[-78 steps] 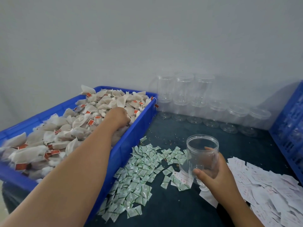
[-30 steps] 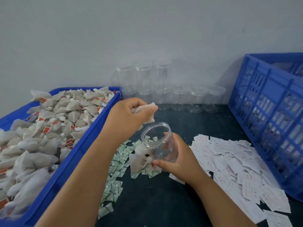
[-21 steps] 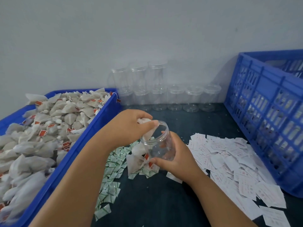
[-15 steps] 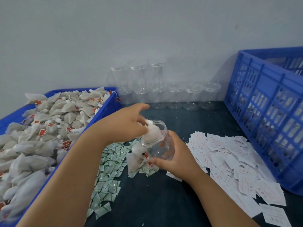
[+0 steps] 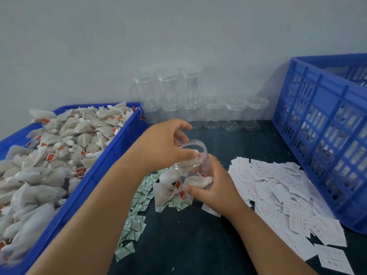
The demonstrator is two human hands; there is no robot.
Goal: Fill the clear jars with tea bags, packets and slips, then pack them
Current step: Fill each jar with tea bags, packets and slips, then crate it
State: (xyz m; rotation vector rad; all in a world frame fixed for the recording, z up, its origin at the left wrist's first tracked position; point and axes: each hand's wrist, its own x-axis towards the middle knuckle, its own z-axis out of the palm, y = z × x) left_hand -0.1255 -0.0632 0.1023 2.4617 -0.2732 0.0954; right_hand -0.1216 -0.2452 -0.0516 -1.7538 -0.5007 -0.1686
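My right hand (image 5: 215, 188) grips a clear jar (image 5: 195, 155) near its base and tilts it toward the left. A few white tea bags with red tags (image 5: 198, 181) lie inside at the bottom. My left hand (image 5: 168, 144) arches over the jar's mouth, thumb and fingertips at the rim, with nothing clearly held. Two more tea bags (image 5: 161, 194) lie on the dark table just left of the jar. Small green packets (image 5: 136, 220) are scattered in front of them. White printed slips (image 5: 282, 197) spread to the right.
A blue tray (image 5: 93, 177) heaped with tea bags (image 5: 65, 143) fills the left side. Several empty lidded jars (image 5: 213, 110) are stacked against the wall behind. A tall blue slatted crate (image 5: 321, 135) stands on the right.
My left hand carried a tea bag from the tray to the jar and pushed it through the mouth. The bag now lies inside. The right hand has kept hold of the jar.
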